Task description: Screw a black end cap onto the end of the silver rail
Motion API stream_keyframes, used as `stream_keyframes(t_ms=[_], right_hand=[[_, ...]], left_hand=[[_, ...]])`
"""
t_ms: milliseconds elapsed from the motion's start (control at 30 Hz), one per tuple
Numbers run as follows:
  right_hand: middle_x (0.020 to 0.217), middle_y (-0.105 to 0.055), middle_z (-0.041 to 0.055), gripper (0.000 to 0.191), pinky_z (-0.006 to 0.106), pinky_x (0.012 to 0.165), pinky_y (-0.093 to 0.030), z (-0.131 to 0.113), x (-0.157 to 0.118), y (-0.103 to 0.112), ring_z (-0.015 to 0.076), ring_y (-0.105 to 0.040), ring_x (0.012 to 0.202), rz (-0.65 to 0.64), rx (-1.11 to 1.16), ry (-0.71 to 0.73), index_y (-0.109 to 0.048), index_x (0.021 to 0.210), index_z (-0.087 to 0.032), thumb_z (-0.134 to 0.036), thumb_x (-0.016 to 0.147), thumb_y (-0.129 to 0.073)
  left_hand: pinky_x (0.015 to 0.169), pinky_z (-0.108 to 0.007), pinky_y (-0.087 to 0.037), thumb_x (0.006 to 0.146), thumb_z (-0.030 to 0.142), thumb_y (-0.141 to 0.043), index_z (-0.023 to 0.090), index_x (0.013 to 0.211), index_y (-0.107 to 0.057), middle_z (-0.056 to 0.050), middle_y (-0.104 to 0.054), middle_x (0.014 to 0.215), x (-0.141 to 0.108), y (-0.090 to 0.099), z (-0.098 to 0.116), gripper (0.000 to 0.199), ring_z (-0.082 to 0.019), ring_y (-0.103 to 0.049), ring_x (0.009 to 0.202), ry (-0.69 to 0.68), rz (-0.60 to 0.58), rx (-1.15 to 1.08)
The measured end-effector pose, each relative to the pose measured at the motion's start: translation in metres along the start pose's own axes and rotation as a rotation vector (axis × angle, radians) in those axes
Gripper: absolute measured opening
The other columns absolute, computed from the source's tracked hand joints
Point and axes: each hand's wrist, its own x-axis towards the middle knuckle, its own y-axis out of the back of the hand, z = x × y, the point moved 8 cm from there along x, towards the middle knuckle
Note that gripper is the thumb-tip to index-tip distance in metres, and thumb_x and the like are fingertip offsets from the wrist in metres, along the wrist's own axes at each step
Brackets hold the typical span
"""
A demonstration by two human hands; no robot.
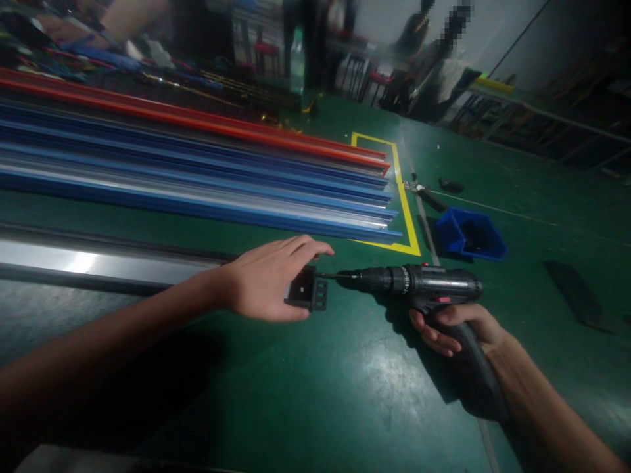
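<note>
My right hand (pixel 463 325) grips the handle of a black cordless drill (pixel 438 286). The drill points left, and its long thin bit reaches the black end cap (pixel 320 294) of a long metal profile (pixel 123 263). My left hand (pixel 271 276) lies over that end of the profile, thumb on the near side and fingers on the far side, holding it. Part of the profile is hidden under my left hand and forearm. Whether the bit's tip sits in a screw cannot be made out.
Several blue profiles (pixel 246 197) and red profiles (pixel 207 118) lie beyond, their ends near a yellow floor line (pixel 407 217). A blue bin (pixel 470 233) with dark contents and a hand tool (pixel 426 194) are at right. A co-worker's arm (pixel 133 20) shows top left, near a bottle (pixel 297 62).
</note>
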Motion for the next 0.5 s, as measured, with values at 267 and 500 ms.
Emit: stream_keyframes(t_ms=[267,500], right_hand=[[0.075,-0.070,0.0089,0.031,0.020,0.049,-0.052,0.0006,0.0002,0.0019,0.0069,-0.052,0.044,-0.066,0.032,0.008,-0.076,0.101,-0.004,-0.026,0.080,-0.069],[0.077,-0.069,0.0087,0.029,0.020,0.050,-0.053,-0.0011,0.0008,-0.0012,0.0069,-0.050,0.044,-0.089,0.007,0.031,-0.076,0.100,-0.005,-0.024,0.081,-0.066]], left_hand=[[0.099,-0.041,-0.048,0.078,0.047,-0.075,0.022,0.153,-0.031,-0.012,-0.061,0.134,0.0018,-0.0020,-0.0023,0.091,-0.031,-0.062,0.123,0.052,-0.054,0.002],[0.093,-0.039,-0.050,0.080,0.048,-0.074,0.022,0.153,-0.030,-0.014,-0.053,0.143,0.0025,-0.0008,0.0013,0.090,-0.030,-0.062,0.122,0.022,-0.045,0.019]])
